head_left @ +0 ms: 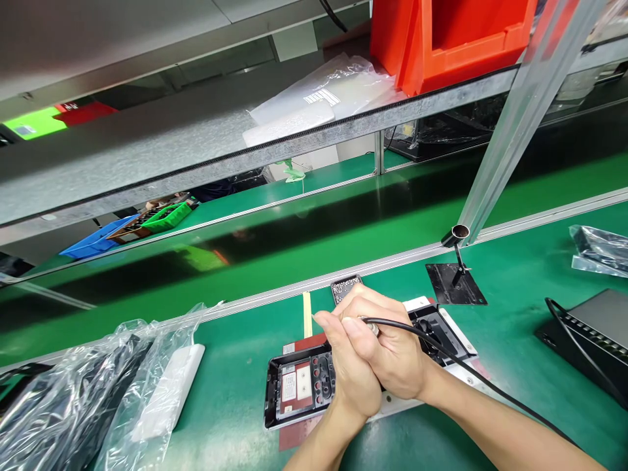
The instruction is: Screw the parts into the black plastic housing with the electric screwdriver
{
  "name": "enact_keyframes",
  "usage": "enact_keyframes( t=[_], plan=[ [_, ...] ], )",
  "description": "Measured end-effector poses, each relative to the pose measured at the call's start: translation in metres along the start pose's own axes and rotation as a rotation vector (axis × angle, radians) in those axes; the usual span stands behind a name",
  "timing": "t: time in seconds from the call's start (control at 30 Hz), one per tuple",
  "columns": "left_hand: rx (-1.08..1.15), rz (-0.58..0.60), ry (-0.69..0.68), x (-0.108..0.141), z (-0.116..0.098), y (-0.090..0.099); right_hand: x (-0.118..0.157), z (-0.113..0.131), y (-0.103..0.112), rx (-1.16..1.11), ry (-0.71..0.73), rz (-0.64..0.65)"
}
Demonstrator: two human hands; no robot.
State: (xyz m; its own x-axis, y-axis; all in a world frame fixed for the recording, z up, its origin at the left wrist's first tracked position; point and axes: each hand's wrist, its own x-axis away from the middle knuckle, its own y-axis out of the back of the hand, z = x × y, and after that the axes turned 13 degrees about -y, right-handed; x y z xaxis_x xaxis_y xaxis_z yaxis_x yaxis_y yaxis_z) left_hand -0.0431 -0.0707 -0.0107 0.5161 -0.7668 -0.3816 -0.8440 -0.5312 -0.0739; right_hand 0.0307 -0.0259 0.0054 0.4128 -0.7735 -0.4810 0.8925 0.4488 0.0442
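Cable (407, 327), black and thin, is gripped at its end by the left hand (350, 373) and right hand (400, 350), their fingers (377, 306) closed tightly together; whatever else may be enclosed there cannot be made out. Both are held above a black casing (271, 392), laid on the green tabletop (235, 379), with a small tray (333, 294) of tiny parts set just behind.
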Motion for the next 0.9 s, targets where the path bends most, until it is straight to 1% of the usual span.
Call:
enact_keyframes(
  t=[0.17, 0.3, 0.43, 0.63, 0.7, 0.9],
  plan=[
    [0.009, -0.013, -0.003, -0.0003, 0.001, -0.0007, 0.0008, -0.0017, 0.0006, 0.007, 0.0, 0.002],
    [0.006, 0.01, -0.026, -0.0003, -0.0027, -0.0023, 0.0011, -0.0013, 0.0013, 0.011, -0.01, 0.017],
    [-0.001, -0.029, -0.029, 0.0003, -0.0038, -0.0023, 0.0009, -0.0003, 0.0012, 0.006, -0.011, 0.008],
    [-0.01, 0.054, 0.012, -0.003, 0.0023, 0.0032, 0.0003, -0.0016, 0.0009, 0.0, -0.003, 0.004],
    [-0.01, 0.065, 0.022, -0.0037, 0.0019, 0.0039, 0.0004, -0.0018, 0.0011, 0.002, -0.001, 0.004],
    [-0.005, 0.023, 0.008, -0.0012, -0.0036, -0.0012, 0.0013, -0.0022, 0.0017, 0.019, -0.018, 0.017]
  ],
)
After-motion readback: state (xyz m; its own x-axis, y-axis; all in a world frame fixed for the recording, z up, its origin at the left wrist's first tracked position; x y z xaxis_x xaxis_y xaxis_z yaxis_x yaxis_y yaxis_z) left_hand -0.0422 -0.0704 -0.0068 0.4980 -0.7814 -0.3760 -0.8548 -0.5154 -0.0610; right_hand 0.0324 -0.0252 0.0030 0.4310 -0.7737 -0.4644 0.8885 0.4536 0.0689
